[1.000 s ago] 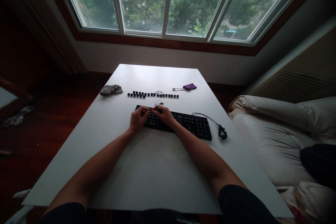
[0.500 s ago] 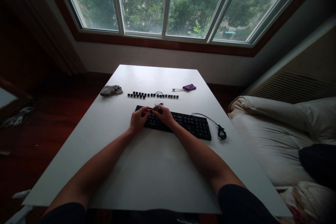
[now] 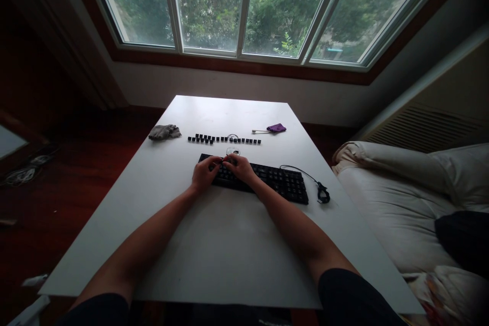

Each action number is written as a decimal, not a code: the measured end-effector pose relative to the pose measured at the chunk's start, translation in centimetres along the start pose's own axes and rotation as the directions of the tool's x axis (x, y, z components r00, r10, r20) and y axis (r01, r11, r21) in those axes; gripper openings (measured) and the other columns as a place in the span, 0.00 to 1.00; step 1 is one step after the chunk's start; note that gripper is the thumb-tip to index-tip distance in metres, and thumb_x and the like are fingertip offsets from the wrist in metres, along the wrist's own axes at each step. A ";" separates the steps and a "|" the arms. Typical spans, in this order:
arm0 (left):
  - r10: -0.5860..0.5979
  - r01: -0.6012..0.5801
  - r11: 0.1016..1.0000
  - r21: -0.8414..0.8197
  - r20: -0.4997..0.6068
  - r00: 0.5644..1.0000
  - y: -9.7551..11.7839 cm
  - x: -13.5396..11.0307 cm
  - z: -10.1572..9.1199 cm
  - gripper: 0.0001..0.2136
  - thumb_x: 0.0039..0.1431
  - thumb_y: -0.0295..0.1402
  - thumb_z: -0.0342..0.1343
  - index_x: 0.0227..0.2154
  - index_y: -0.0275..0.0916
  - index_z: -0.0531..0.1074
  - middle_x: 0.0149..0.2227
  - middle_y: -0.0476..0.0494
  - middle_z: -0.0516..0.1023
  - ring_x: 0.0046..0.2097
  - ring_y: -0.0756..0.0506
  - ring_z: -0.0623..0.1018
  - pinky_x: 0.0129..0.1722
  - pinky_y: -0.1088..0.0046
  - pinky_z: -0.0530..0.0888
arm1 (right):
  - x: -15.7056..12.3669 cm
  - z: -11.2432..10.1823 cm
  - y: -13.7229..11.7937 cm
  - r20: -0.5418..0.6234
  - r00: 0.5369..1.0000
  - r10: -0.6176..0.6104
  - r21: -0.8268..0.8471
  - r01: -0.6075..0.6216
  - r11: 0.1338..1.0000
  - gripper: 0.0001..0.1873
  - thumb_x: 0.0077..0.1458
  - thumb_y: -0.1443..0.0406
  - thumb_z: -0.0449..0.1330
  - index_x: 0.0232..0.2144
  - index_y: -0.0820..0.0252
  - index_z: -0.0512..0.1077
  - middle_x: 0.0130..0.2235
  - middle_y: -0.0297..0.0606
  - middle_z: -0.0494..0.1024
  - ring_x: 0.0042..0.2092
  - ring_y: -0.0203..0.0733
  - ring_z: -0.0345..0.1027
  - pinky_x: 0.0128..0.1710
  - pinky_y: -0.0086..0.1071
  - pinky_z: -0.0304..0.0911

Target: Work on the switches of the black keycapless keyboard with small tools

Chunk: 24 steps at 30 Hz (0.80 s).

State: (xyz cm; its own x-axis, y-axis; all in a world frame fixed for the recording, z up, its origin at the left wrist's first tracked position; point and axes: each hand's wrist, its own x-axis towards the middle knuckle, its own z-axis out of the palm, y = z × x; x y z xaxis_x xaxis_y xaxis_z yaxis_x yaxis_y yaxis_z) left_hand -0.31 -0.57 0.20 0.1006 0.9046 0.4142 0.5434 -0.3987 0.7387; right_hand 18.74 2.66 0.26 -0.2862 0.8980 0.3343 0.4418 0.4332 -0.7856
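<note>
A black keyboard (image 3: 280, 182) lies at a slant on the white table. Over its left part, my left hand (image 3: 204, 173) is closed, thumb and fingers curled together. Close beside it, my right hand (image 3: 239, 167) is pinched, its fingertips nearly meeting the left ones. Whatever is between the fingers is too small and dark to name. Just beyond my hands sits a small clear round dish (image 3: 233, 151) with something dark in it. Farther back, several black keycaps (image 3: 222, 139) stand in rows, with a thin looped wire thing (image 3: 232, 137) among them.
A grey crumpled cloth (image 3: 165, 132) lies at the table's left edge. At the back right are a purple cloth (image 3: 276, 128) and a thin stick-like brush (image 3: 260, 131). The keyboard's bundled cable (image 3: 323, 193) rests to the right. Beyond the table's right edge stands a pale sofa (image 3: 389, 209).
The view has shifted slightly. My hands stay over the keyboard's left part, with their fingertips a little changed in position.
</note>
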 end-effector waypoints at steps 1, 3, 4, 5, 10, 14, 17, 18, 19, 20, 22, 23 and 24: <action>-0.004 0.004 1.000 0.005 -0.002 1.000 0.0 0.0 0.0 0.10 0.61 0.33 0.57 0.46 0.45 0.74 0.42 0.49 0.82 0.39 0.47 0.81 0.44 0.69 0.76 | 0.1 0.0 0.0 0.003 1.000 -0.001 0.005 0.001 1.000 0.16 0.56 0.54 0.62 0.38 0.59 0.78 0.28 0.32 0.73 0.30 0.36 0.63 0.33 0.28 0.58; -0.013 0.013 1.000 0.028 -0.007 1.000 -0.1 -0.1 -0.1 0.12 0.62 0.34 0.57 0.48 0.45 0.71 0.42 0.49 0.82 0.39 0.47 0.80 0.43 0.69 0.75 | 0.6 0.0 0.1 0.006 1.000 0.007 0.009 -0.007 1.000 0.16 0.56 0.54 0.61 0.38 0.59 0.78 0.26 0.30 0.71 0.29 0.35 0.61 0.32 0.28 0.57; -0.012 0.013 0.998 0.054 -0.005 1.000 -0.1 -0.1 -0.1 0.12 0.62 0.34 0.56 0.49 0.45 0.70 0.42 0.48 0.81 0.39 0.47 0.80 0.42 0.69 0.75 | 1.1 -0.1 0.2 0.005 1.000 0.018 0.002 -0.018 1.000 0.16 0.56 0.54 0.61 0.39 0.59 0.78 0.25 0.30 0.69 0.28 0.35 0.60 0.31 0.28 0.56; -0.003 0.002 0.995 0.095 0.005 1.000 -0.1 -0.1 -0.1 0.12 0.63 0.35 0.56 0.49 0.44 0.69 0.42 0.47 0.81 0.39 0.46 0.79 0.42 0.68 0.74 | 1.6 -0.2 0.3 0.005 0.999 0.032 -0.014 -0.032 0.999 0.16 0.56 0.54 0.61 0.39 0.59 0.78 0.24 0.29 0.68 0.27 0.34 0.60 0.30 0.28 0.55; 0.176 -0.236 0.893 0.384 0.186 0.967 0.5 -0.4 0.0 0.10 0.61 0.39 0.57 0.42 0.42 0.74 0.43 0.41 0.77 0.45 0.40 0.74 0.48 0.60 0.70 | 6.1 -0.8 1.8 0.028 0.996 0.086 -0.214 -0.079 0.974 0.12 0.55 0.56 0.63 0.37 0.57 0.78 0.27 0.31 0.73 0.29 0.35 0.63 0.31 0.28 0.55; 0.204 -0.303 0.829 0.470 0.251 0.946 0.7 -0.3 -0.1 0.13 0.61 0.42 0.57 0.45 0.42 0.74 0.43 0.39 0.74 0.45 0.39 0.72 0.47 0.59 0.69 | 9.7 0.2 3.0 0.013 0.986 0.166 -0.378 -0.149 0.914 0.09 0.55 0.59 0.64 0.37 0.56 0.79 0.34 0.36 0.79 0.35 0.39 0.69 0.35 0.29 0.58; 0.190 -0.294 0.821 0.489 0.251 0.949 0.5 -0.2 -0.2 0.13 0.63 0.40 0.55 0.46 0.42 0.74 0.43 0.39 0.74 0.45 0.39 0.71 0.47 0.60 0.68 | 11.5 1.4 3.5 0.020 0.972 0.233 -0.459 -0.198 0.866 0.09 0.56 0.60 0.63 0.38 0.55 0.79 0.40 0.38 0.81 0.41 0.41 0.71 0.39 0.29 0.59; 0.189 -0.295 0.819 0.492 0.255 0.948 0.5 -0.1 -0.2 0.12 0.64 0.39 0.54 0.47 0.42 0.74 0.43 0.39 0.73 0.45 0.40 0.71 0.47 0.60 0.68 | 11.9 1.8 3.6 0.021 0.964 0.264 -0.480 -0.222 0.849 0.09 0.57 0.60 0.63 0.38 0.55 0.79 0.41 0.38 0.81 0.42 0.41 0.71 0.39 0.29 0.60; 0.188 -0.299 0.815 0.496 0.261 0.947 0.5 -0.1 -0.3 0.12 0.64 0.39 0.53 0.47 0.42 0.74 0.43 0.39 0.73 0.45 0.40 0.71 0.47 0.60 0.68 | 12.2 2.2 3.7 0.020 0.956 0.292 -0.496 -0.244 0.833 0.10 0.57 0.59 0.62 0.39 0.55 0.79 0.41 0.39 0.81 0.43 0.41 0.72 0.40 0.28 0.60; 0.188 -0.302 0.811 0.502 0.266 0.946 0.4 0.0 -0.3 0.12 0.65 0.39 0.53 0.46 0.41 0.74 0.43 0.39 0.73 0.45 0.40 0.71 0.47 0.60 0.68 | 12.5 2.5 3.7 0.018 0.949 0.315 -0.506 -0.263 0.821 0.10 0.58 0.59 0.62 0.39 0.55 0.79 0.42 0.39 0.81 0.43 0.41 0.72 0.40 0.28 0.60; 0.183 -0.299 0.804 0.514 0.265 0.947 0.5 0.1 -0.4 0.11 0.65 0.38 0.52 0.45 0.41 0.74 0.43 0.39 0.73 0.45 0.40 0.71 0.47 0.60 0.68 | 13.0 2.9 3.7 0.014 0.939 0.342 -0.517 -0.286 0.807 0.11 0.59 0.59 0.61 0.39 0.56 0.79 0.42 0.40 0.82 0.44 0.41 0.72 0.40 0.28 0.61; 0.176 -0.292 0.803 0.520 0.261 0.949 0.5 0.1 -0.4 0.11 0.65 0.38 0.51 0.44 0.41 0.75 0.43 0.39 0.73 0.44 0.39 0.71 0.47 0.60 0.68 | 13.1 3.1 3.7 0.013 0.938 0.348 -0.519 -0.291 0.803 0.11 0.59 0.59 0.61 0.39 0.56 0.79 0.42 0.40 0.82 0.44 0.41 0.72 0.41 0.28 0.61; 0.168 -0.281 0.804 0.524 0.254 0.952 0.5 0.2 -0.4 0.11 0.66 0.38 0.51 0.42 0.40 0.75 0.42 0.39 0.73 0.44 0.39 0.71 0.46 0.60 0.67 | 13.2 3.2 3.8 0.012 0.936 0.351 -0.522 -0.293 0.801 0.12 0.59 0.58 0.60 0.40 0.56 0.79 0.42 0.41 0.82 0.44 0.41 0.72 0.41 0.28 0.61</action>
State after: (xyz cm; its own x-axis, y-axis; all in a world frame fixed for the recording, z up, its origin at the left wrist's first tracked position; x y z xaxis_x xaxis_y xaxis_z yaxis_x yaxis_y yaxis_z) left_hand -0.40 -0.68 0.88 0.3988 0.8332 0.3832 0.8455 -0.4959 0.1983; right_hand 13.89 15.90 0.05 -0.1235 0.9919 0.0308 0.8815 0.1239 -0.4556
